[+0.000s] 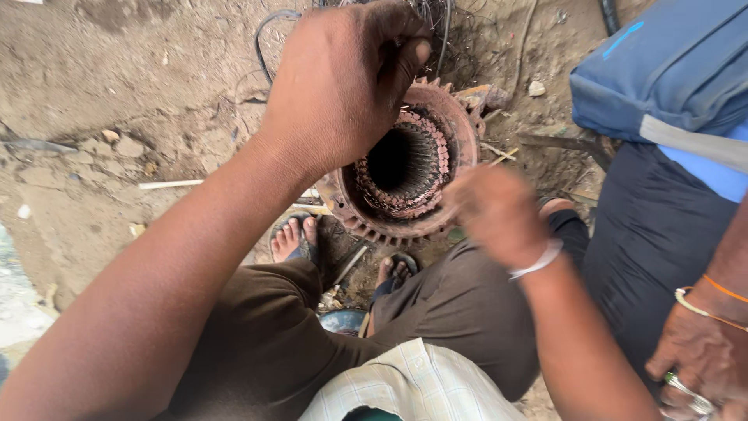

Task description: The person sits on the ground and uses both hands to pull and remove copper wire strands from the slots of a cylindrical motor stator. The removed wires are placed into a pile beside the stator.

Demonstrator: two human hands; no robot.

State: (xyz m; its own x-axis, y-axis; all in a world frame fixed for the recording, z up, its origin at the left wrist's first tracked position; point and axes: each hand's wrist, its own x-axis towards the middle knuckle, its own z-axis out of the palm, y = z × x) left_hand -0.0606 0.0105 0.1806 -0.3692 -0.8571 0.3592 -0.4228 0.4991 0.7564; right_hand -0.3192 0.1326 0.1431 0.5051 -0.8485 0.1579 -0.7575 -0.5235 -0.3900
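A rusty round motor stator (436, 125) with copper windings inside its bore lies tilted on the dirt ground in front of my feet. My left hand (343, 78) rests on its upper left rim, fingers curled over the edge near a bundle of thin dark wires (436, 23). My right hand (499, 210), blurred and wearing a white wristband, sits at the stator's lower right rim; whether it grips anything is unclear.
Another person stands at right in dark trousers (654, 234) and a blue shirt, a ringed hand (701, 359) with bangles hanging at the lower right. My sandalled feet (296, 238) are under the stator. Sticks, stones and scrap litter the dirt.
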